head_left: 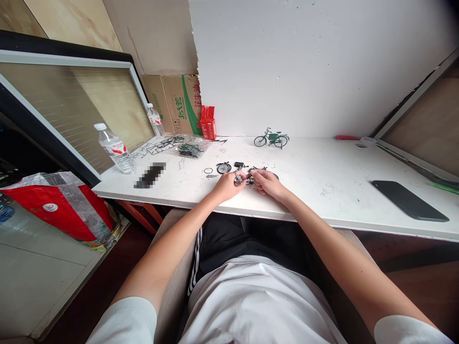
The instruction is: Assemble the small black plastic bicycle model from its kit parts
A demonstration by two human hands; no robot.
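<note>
My left hand (229,187) is closed on a small grey-and-black model bicycle part (238,178) just over the white table. Close beside it, my right hand (267,183) is pinched with its fingertips near that part; what they hold is too small to make out. Dark model pieces show behind and between the hands. A small black spoked wheel (224,167), a thin black ring (208,170) and a small grey piece (211,176) lie to the left. Behind the hands is a small black block (239,164).
A green model bicycle (271,138) stands near the wall. Bagged parts (191,148) and black part frames (163,145) lie back left, by a water bottle (116,149) and a red box (208,123). A black phone (409,200) lies at right on the white table (322,191).
</note>
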